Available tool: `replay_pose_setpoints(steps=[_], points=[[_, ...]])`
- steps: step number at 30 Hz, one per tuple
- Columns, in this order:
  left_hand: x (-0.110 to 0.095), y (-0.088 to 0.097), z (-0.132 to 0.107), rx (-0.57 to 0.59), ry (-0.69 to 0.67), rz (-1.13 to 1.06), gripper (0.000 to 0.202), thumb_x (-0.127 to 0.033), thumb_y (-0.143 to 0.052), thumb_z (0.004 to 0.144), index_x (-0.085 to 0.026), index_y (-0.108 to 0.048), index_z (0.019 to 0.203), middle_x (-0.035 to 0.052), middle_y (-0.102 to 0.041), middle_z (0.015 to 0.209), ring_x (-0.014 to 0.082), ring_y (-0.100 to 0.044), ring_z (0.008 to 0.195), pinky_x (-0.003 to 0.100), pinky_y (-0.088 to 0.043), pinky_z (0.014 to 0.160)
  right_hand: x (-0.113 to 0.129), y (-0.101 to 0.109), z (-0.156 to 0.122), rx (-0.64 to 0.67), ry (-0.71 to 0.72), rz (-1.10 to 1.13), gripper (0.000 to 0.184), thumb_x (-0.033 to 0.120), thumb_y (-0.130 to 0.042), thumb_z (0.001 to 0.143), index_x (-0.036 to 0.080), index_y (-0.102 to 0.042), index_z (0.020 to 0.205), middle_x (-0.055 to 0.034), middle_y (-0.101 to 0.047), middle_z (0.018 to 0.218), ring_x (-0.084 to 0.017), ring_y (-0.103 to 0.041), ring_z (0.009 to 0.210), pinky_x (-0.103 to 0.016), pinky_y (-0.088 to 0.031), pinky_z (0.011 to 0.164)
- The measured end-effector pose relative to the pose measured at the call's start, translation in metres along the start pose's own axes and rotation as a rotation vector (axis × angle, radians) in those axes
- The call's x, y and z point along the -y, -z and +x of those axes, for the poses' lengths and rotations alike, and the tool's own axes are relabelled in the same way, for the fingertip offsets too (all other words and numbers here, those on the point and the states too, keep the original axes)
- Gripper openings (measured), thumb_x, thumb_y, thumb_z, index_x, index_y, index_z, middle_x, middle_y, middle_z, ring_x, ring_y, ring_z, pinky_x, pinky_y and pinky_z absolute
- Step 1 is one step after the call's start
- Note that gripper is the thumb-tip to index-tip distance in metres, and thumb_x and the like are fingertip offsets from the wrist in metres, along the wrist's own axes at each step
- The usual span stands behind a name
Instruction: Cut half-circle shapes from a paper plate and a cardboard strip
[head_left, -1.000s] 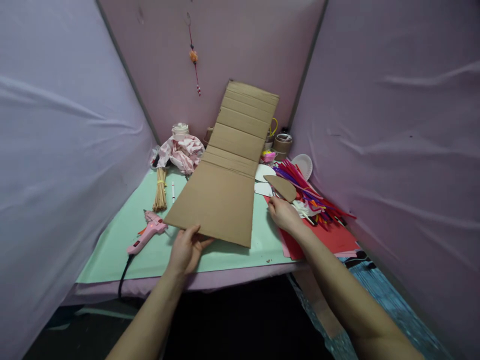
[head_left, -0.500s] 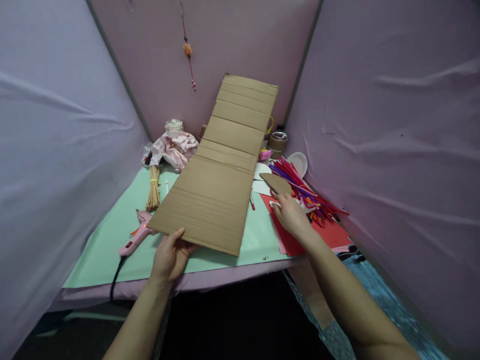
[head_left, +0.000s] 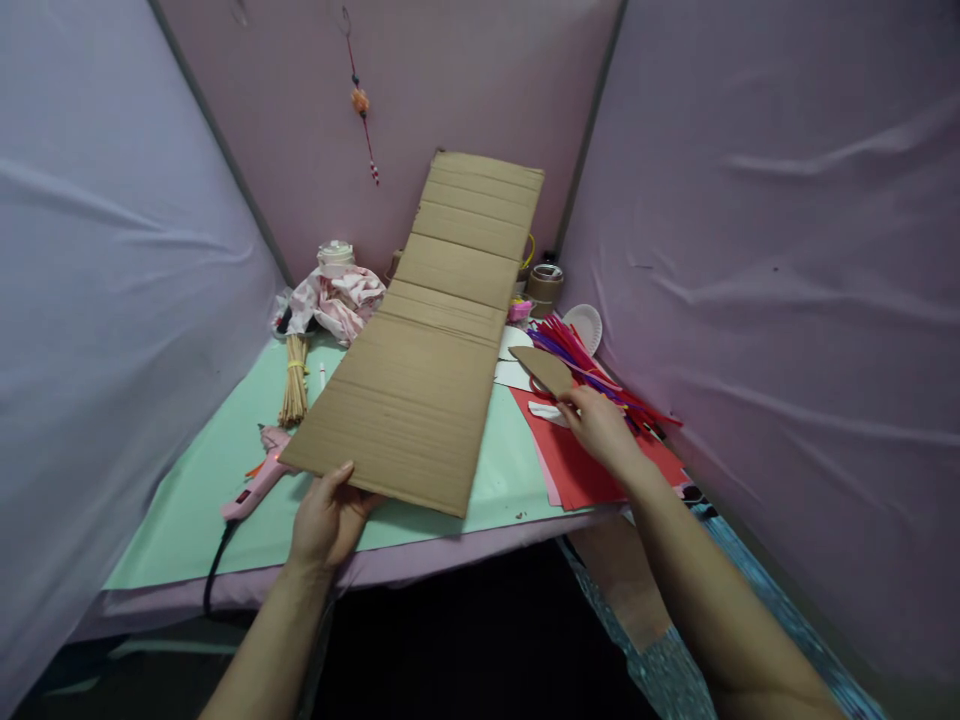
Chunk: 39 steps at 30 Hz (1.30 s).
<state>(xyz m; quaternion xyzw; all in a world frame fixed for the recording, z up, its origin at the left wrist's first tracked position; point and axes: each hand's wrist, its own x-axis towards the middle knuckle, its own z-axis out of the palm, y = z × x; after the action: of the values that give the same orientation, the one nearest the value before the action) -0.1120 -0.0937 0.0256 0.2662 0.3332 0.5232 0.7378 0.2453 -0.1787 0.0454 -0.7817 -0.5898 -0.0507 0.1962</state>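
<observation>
My left hand [head_left: 331,520] grips the near edge of a long cardboard sheet [head_left: 420,380], thumb on top and fingers underneath. The sheet slopes up and away toward the back wall, with several crease lines across it. My right hand [head_left: 598,425] is closed at the near edge of a small curved cardboard piece [head_left: 546,369], pinching it between thumb and fingers. Beneath that hand lie red paper sheets [head_left: 576,478] and a crumpled white strip [head_left: 547,411]. A pink glue gun [head_left: 259,485] lies just left of the cardboard sheet's near corner.
A bundle of sticks [head_left: 294,385] and crumpled pink-white cloth [head_left: 345,300] are on the left of the green tabletop [head_left: 180,530]. Pipe cleaners [head_left: 577,355], a paper plate [head_left: 584,328] and a tape roll [head_left: 545,288] sit at the right back. A beaded string [head_left: 361,102] hangs behind.
My right hand has shifted slightly and its fingers now close on the curved cardboard piece, uncovering the white strip. The left hand keeps its hold. The whole view has moved a little.
</observation>
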Motion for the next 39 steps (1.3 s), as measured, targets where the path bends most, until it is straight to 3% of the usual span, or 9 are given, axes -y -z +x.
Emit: replay_pose_setpoints(steps=[5,7,9,13,19,25,31,35,39], points=[[0.001,0.002,0.000,0.002,-0.006,0.003,0.045,-0.013,-0.064,0.075,-0.027,-0.060,0.117,0.0003,-0.072,0.097,0.0184,-0.067,0.085,0.032,-0.059,0.072,0.005,-0.014,0.039,0.024,-0.083,-0.110,0.049,0.033,-0.065,0.080,0.011,-0.054,0.123,-0.0215,-0.056,0.122,-0.033,-0.054,0.111,-0.038,-0.041,0.091],[0.001,0.002,0.000,0.000,-0.006,-0.002,0.044,-0.013,-0.064,0.075,-0.027,-0.061,0.116,0.0002,-0.072,0.097,0.0182,-0.067,0.085,0.032,-0.059,0.072,0.001,-0.017,0.047,0.073,-0.115,-0.124,0.057,0.035,-0.074,0.071,0.010,-0.057,0.119,-0.0233,-0.059,0.119,-0.035,-0.058,0.104,-0.039,-0.043,0.086],[0.001,0.002,0.000,-0.004,-0.008,-0.007,0.042,-0.012,-0.064,0.075,-0.026,-0.062,0.115,0.0002,-0.072,0.095,0.0176,-0.066,0.084,0.032,-0.060,0.071,-0.003,-0.017,0.049,0.099,-0.134,-0.124,0.046,0.038,-0.076,0.070,0.010,-0.064,0.105,-0.0213,-0.066,0.104,-0.033,-0.064,0.092,-0.036,-0.045,0.079],[0.002,0.002,0.000,-0.006,-0.009,-0.013,0.040,-0.013,-0.064,0.075,-0.024,-0.063,0.113,0.0011,-0.072,0.095,0.0178,-0.067,0.083,0.032,-0.060,0.070,-0.005,-0.007,0.045,0.014,-0.230,-0.148,0.021,0.027,-0.056,0.087,0.011,-0.068,0.093,-0.0202,-0.070,0.085,-0.030,-0.067,0.080,-0.033,-0.044,0.072],[0.003,0.003,-0.001,-0.001,-0.020,0.009,0.042,-0.016,-0.065,0.075,-0.026,-0.062,0.116,0.0008,-0.072,0.098,0.0192,-0.067,0.086,0.034,-0.060,0.073,-0.007,0.013,0.067,-0.197,-0.365,-0.108,0.043,0.016,-0.025,0.096,0.006,-0.059,0.120,-0.0230,-0.069,0.101,-0.029,-0.065,0.095,-0.034,-0.044,0.079],[0.004,0.003,-0.001,-0.025,-0.040,0.012,0.044,-0.014,-0.065,0.074,-0.027,-0.062,0.116,0.0009,-0.072,0.098,0.0202,-0.067,0.088,0.035,-0.060,0.074,-0.014,0.003,0.093,-0.069,-0.316,-0.051,0.039,0.030,-0.040,0.094,0.007,-0.061,0.117,-0.0193,-0.069,0.105,-0.028,-0.065,0.096,-0.032,-0.047,0.077],[0.004,0.003,-0.001,-0.007,-0.023,-0.014,0.038,-0.013,-0.064,0.075,-0.025,-0.064,0.111,0.0010,-0.072,0.096,0.0177,-0.067,0.084,0.031,-0.060,0.070,-0.020,-0.011,0.091,0.169,-0.283,-0.102,0.028,0.034,-0.060,0.082,0.010,-0.070,0.091,-0.0208,-0.071,0.093,-0.030,-0.067,0.088,-0.034,-0.046,0.072],[0.003,0.003,-0.002,-0.014,-0.018,-0.021,0.035,-0.013,-0.063,0.076,-0.025,-0.065,0.109,0.0006,-0.072,0.095,0.0175,-0.067,0.084,0.032,-0.060,0.070,-0.017,-0.023,0.099,0.264,-0.300,-0.123,0.036,0.033,-0.072,0.069,0.010,-0.067,0.096,-0.0189,-0.071,0.093,-0.028,-0.067,0.084,-0.031,-0.046,0.067],[0.004,0.005,-0.002,-0.019,-0.009,-0.030,0.034,-0.013,-0.063,0.076,-0.023,-0.065,0.108,0.0010,-0.072,0.096,0.0172,-0.067,0.085,0.031,-0.060,0.071,-0.011,-0.025,0.101,0.208,-0.333,-0.165,0.047,0.031,-0.070,0.072,0.004,-0.058,0.109,-0.0237,-0.068,0.100,-0.030,-0.066,0.091,-0.033,-0.047,0.071]])
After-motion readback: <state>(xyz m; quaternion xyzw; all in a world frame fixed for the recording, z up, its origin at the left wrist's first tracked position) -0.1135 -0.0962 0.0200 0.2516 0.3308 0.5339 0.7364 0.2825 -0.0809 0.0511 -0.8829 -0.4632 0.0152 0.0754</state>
